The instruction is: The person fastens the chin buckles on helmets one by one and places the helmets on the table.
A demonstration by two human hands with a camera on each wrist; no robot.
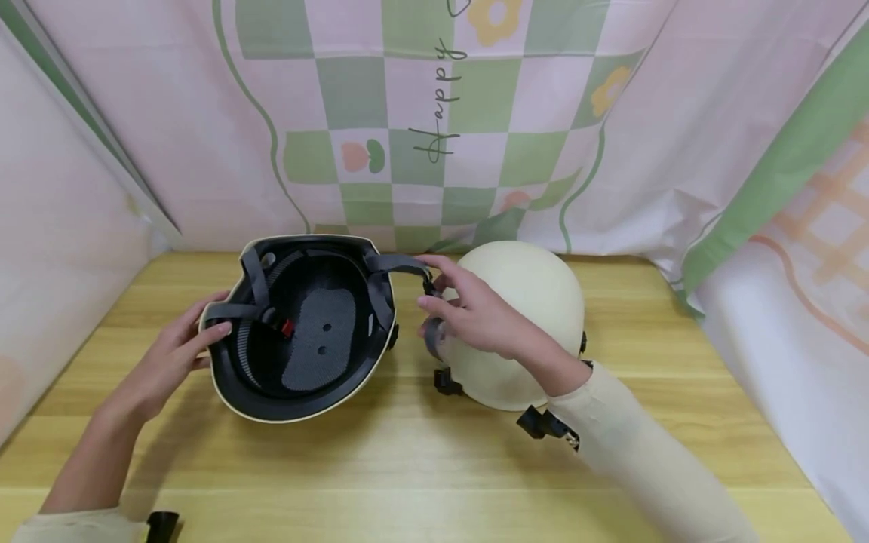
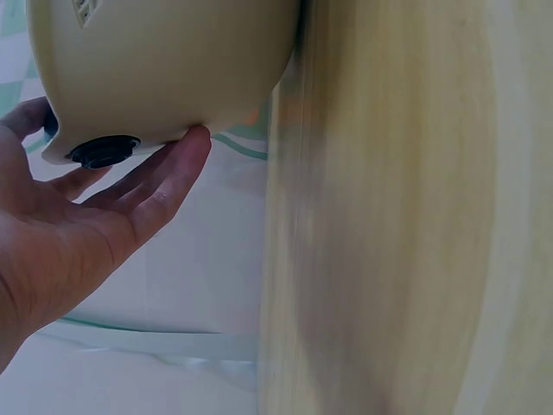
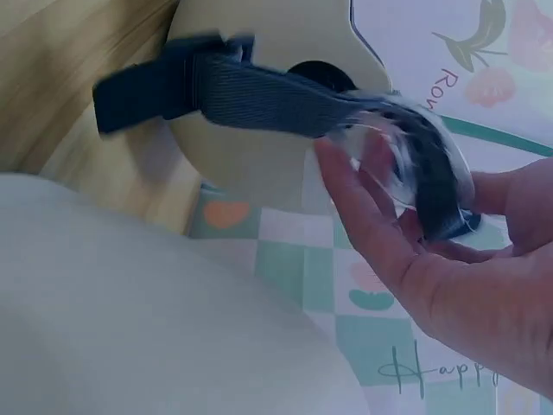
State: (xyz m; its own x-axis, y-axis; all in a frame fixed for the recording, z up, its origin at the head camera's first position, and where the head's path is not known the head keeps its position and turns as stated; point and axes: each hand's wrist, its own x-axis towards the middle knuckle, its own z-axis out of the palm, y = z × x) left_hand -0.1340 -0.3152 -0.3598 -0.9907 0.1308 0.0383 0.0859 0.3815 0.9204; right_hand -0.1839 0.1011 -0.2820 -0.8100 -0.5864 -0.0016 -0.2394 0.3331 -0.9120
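An upturned cream helmet (image 1: 322,332) sits on the left, its black padded inside facing the head camera. My left hand (image 1: 178,347) holds it at the left rim, thumb over the edge and fingers on the outer shell. In the left wrist view those fingers lie against the cream shell (image 2: 173,69) beside a black round fitting (image 2: 105,151). Between thumb and fingers, my right hand (image 1: 478,305) grips the dark chin strap (image 1: 400,262) stretched out from the helmet's right side. A clear, shiny piece (image 3: 363,138) lies along this strap (image 3: 259,99).
A second cream helmet (image 1: 523,302), dome up, stands right under my right forearm, with black clips (image 1: 446,381) at its lower edge. Inside the left helmet is a red buckle part (image 1: 288,328). A patterned cloth (image 1: 421,113) hangs behind the wooden table (image 1: 380,483).
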